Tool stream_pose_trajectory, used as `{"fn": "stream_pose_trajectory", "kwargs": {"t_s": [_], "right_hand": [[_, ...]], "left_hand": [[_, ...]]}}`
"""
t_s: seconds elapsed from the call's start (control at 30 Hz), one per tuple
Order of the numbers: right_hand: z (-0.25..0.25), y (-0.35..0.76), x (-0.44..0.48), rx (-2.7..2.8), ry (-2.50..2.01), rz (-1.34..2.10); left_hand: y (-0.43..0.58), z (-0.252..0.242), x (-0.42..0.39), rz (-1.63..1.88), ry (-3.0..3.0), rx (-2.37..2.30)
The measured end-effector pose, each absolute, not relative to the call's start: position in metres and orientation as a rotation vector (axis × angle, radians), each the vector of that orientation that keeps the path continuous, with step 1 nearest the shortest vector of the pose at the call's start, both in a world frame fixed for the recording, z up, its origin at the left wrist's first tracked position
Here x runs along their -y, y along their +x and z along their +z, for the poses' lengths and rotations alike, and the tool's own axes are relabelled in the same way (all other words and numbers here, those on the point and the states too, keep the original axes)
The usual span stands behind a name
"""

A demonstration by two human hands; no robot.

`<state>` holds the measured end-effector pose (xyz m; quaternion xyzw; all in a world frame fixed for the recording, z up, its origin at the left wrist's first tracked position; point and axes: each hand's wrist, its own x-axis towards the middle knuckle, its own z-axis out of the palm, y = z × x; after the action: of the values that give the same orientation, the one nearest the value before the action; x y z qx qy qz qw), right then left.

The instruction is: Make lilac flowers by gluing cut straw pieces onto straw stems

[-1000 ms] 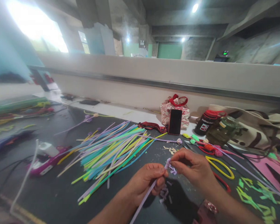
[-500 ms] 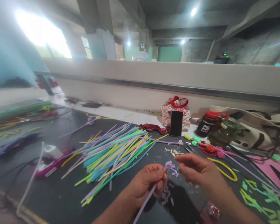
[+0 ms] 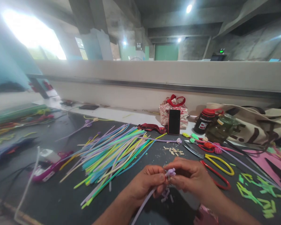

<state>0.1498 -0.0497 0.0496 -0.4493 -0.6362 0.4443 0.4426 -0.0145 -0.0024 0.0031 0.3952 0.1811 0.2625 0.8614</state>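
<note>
My left hand (image 3: 154, 179) pinches a lilac pipe cleaner (image 3: 143, 203) just below a small bunched bud (image 3: 170, 172) at its tip. The stem slants down toward the bottom edge. My right hand (image 3: 189, 175) closes on the bud from the other side, thumb and fingertips against its petals. Short lilac offcuts (image 3: 166, 196) lie on the dark table under the hands. Beyond my right hand rest scissors (image 3: 204, 156) with one yellow and one red handle, blades parted.
Multicoloured pipe cleaners (image 3: 112, 153) are heaped left of my hands, beside a magenta glue gun (image 3: 49, 165). Behind stand a phone (image 3: 174, 122), a patterned bag (image 3: 164, 109) and bottles (image 3: 203, 121). Green offcuts (image 3: 255, 190) lie at the right, near a pink sheet (image 3: 255, 161).
My right hand has moved left from beside the bud and now grips it. The scissors, largely covered before, show more fully. The view has shifted slightly.
</note>
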Motion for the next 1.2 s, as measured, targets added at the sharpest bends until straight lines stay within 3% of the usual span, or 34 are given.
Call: {"fn": "stream_pose_trajectory", "kwargs": {"t_s": [0.37,0.7,1.2], "right_hand": [[0.048,0.148,0.048,1.606,-1.176,1.074],[0.041,0.172,0.047,1.409,-1.463,1.151],[0.035,0.17,0.038,1.518,-1.53,1.088]], "left_hand": [[-0.013,0.003,0.003,0.558,0.856,-0.412],[-0.018,0.02,0.0,1.023,1.289,-0.823],[-0.01,0.018,0.002,0.831,1.385,-1.004]]}}
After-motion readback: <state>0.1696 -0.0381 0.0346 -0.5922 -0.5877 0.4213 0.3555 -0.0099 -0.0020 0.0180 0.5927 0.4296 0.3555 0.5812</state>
